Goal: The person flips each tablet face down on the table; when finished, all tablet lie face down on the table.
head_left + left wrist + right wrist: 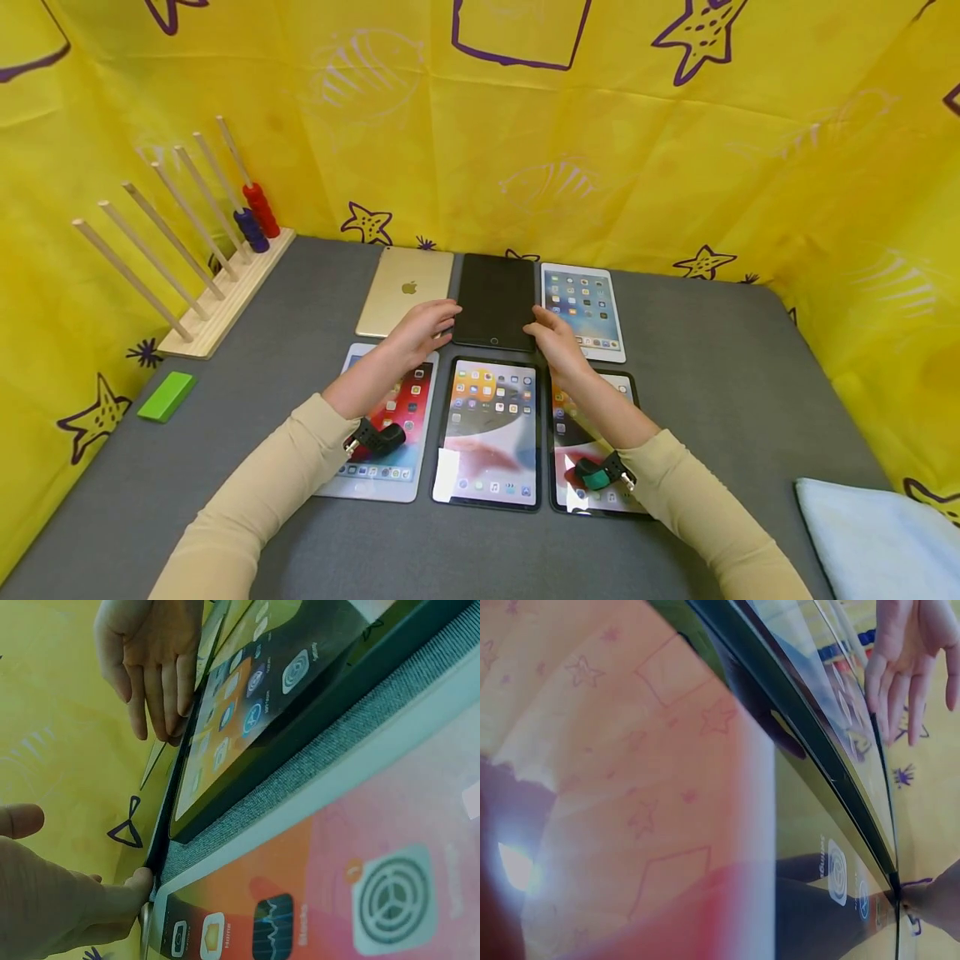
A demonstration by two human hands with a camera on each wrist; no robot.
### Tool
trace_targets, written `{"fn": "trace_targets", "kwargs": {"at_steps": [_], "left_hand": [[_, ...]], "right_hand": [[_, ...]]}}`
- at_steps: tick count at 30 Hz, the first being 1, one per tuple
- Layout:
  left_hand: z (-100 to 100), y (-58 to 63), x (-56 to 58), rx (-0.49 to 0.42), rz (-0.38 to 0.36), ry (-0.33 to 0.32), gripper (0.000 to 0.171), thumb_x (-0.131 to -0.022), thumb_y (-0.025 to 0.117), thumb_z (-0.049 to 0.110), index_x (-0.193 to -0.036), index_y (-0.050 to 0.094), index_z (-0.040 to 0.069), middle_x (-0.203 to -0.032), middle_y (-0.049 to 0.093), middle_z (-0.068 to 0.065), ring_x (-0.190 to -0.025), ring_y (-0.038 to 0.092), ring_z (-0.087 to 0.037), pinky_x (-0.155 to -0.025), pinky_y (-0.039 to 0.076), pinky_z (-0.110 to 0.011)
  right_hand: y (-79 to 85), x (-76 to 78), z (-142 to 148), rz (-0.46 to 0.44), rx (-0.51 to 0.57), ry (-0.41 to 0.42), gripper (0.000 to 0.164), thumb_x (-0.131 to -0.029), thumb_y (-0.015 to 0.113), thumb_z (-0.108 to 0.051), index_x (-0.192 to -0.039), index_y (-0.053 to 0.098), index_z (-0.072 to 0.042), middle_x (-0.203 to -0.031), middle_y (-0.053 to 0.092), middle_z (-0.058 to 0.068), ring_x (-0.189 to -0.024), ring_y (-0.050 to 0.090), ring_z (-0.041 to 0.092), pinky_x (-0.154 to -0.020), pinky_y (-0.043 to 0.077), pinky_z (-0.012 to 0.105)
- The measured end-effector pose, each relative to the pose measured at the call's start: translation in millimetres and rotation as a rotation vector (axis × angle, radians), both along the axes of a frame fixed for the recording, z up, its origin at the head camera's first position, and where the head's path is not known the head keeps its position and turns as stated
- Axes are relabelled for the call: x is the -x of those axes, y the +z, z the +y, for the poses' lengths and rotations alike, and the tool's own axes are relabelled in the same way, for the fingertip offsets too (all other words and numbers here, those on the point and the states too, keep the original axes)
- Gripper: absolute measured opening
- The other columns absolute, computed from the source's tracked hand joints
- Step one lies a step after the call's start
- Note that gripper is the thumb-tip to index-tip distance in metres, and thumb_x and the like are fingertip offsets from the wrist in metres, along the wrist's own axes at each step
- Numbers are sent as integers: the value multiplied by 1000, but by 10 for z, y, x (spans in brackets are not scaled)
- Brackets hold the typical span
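Observation:
A tablet with a dark screen point(496, 302) lies flat in the middle of the back row. My left hand point(424, 325) has its fingertips right at the tablet's left edge, with the fingers fairly straight. At the opposite edge, my right hand point(557, 340) touches near the lower right corner, fingers extended. In the left wrist view the right hand point(154, 664) shows its palm with fingers pointing down, and the left hand point(67, 900) reaches low along the table. To the left lies a gold tablet point(405, 287), back up; to the right, a white tablet point(581, 304) with its screen lit.
Under my forearms is a front row: a white-framed tablet point(420, 417), a black-framed tablet point(491, 433) and another black-framed tablet point(562, 450), all lit. A wooden peg rack point(225, 304) with beads stands left, near a green block point(167, 397). A light blue cloth point(877, 533) lies front right.

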State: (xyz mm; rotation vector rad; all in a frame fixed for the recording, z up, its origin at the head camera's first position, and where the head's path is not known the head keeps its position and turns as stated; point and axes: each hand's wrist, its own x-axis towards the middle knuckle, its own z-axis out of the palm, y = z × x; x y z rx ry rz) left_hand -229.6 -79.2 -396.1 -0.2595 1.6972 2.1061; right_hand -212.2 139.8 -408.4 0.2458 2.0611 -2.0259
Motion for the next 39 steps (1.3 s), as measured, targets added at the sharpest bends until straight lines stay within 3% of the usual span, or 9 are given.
{"fn": "trace_targets", "kwargs": {"at_steps": [7,12,16,25,30,39], "left_hand": [[-6,-7,34,-72,-31,67,51,-100,49,12,-146,34,-5,-152,35,-17,-137,33,-28,-113,29,-42],[-27,-14,60,-72,-29,104,47,-101,48,11,-143,39,-6,-135,48,-14,-110,49,-19,-102,40,-34],[-62,-10,79,-58,-16,125,45,-100,50,10,-143,43,-4,-122,51,-8,-93,52,-13,-92,44,-29],[-121,18,70,-5,56,112,51,-97,56,5,-147,41,2,-147,44,-16,-110,52,-20,-108,38,-36],[-120,54,34,11,91,131,53,-93,61,1,-144,46,3,-144,47,-14,-110,55,-21,-106,40,-39],[-91,125,2,47,109,144,49,-92,65,1,-139,53,4,-137,54,-14,-114,58,-23,-101,45,-37]], "right_hand": [[2,5,3,-13,26,0,61,-97,48,-6,-153,26,-3,-158,25,12,-140,31,28,-111,34,38],[3,9,-6,-1,17,17,60,-97,49,-5,-152,27,-1,-158,25,13,-142,26,28,-115,26,39],[-2,11,-33,5,25,47,59,-97,48,-5,-152,27,1,-158,24,13,-144,24,29,-117,23,39],[-19,1,-131,-21,79,67,57,-98,48,-4,-151,30,-1,-158,24,12,-142,29,29,-115,27,37],[-7,-6,-162,-22,42,98,56,-97,50,-6,-151,33,-3,-157,27,12,-142,30,30,-116,25,39],[37,-19,-266,64,-123,158,48,-97,53,-13,-145,48,-13,-152,38,9,-141,29,30,-114,20,54]]}}
